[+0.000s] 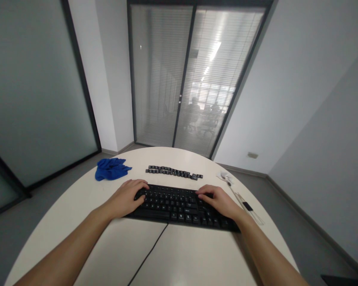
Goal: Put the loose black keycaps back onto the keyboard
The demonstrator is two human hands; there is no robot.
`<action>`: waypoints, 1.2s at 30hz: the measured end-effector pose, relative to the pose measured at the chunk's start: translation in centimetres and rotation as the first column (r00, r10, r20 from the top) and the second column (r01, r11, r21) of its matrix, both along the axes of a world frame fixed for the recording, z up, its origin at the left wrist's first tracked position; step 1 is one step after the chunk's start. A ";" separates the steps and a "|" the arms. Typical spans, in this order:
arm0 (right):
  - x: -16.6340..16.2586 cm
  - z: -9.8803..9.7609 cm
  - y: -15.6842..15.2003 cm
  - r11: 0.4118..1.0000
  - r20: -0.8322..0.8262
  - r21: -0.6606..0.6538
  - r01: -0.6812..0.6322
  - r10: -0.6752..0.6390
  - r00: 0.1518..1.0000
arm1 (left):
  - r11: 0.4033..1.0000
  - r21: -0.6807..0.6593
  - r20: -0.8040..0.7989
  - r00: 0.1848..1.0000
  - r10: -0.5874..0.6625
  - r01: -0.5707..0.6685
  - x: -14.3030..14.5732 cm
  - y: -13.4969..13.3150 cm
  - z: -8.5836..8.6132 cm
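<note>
A black keyboard lies across the table in front of me, its cord running off the near side towards me. My left hand is closed around the left end, with the thumb over the keys and the fingers along the far edge. Towards the right part, my right hand rests with its fingers bent at the far edge and the thumb lying on the keys. Its fingertips are partly hidden. Just beyond the keyboard, several loose black keycaps lie in two uneven rows.
A crumpled blue cloth lies at the table's far left. At the right are a crumpled white item and a pale looped cord with a black piece. The round white table's edge curves around. Glass doors with blinds stand behind.
</note>
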State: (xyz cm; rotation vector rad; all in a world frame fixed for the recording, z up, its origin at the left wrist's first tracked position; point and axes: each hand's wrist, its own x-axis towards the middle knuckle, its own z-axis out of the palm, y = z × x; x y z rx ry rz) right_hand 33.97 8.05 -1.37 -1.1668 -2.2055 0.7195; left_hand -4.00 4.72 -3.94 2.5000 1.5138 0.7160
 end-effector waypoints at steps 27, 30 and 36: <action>0.3 -0.3 0.4 0.998 0.043 -0.033 0.053 -0.052 0.998 | 1.000 0.013 -0.013 1.000 0.005 -0.005 -0.1 0.2 -0.3; 0.4 0.3 0.2 1.000 0.078 -0.009 0.023 -0.022 0.997 | 1.000 0.017 -0.008 1.000 0.007 -0.007 -0.1 0.2 -0.2; 0.0 2.1 -1.0 0.998 0.318 0.053 -0.030 0.012 0.948 | 1.000 0.002 -0.010 1.000 0.004 -0.004 -0.1 0.2 -0.2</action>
